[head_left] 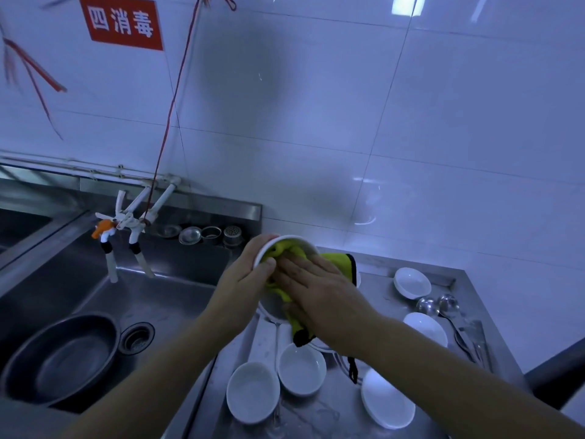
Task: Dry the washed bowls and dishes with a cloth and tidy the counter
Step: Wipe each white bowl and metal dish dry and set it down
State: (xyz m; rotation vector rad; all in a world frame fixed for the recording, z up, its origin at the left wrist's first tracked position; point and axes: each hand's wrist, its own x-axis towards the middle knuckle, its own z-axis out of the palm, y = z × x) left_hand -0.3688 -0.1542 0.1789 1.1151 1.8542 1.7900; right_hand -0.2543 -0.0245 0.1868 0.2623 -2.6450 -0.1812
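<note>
A: Where's the bowl (286, 245) being dried?

B: Held up over the bench (378, 282), just right of the sink (152, 296), tilted toward the person. The left hand (250, 274) grips its rim at about nine o'clock, thumb hooked over the edge and fingers curled behind.

A: And the cloth (338, 264)?

B: Yellow-green, stuffed inside the bowl. The right hand (311, 280) lies flat on it, fingers straight, pressing rather than gripping. A dark-edged tail of cloth hangs out toward five o'clock.

A: How should the wipe go?

B: I'd say keep the palm flat and sweep round the wall while the left hand turns the bowl, then do the base and rim. The loose tail could drag over the wet dishes below, so gather it in.

A: What's left around it?

B: Two small dishes (253, 391) at six o'clock on the bench, a plate (387, 400) at five, more dishes (411, 282) at three with ladles (438, 305) beside them. A dark basin (60, 356) sits in the sink at eight o'clock. Much drying remains, by the look of it.
</note>
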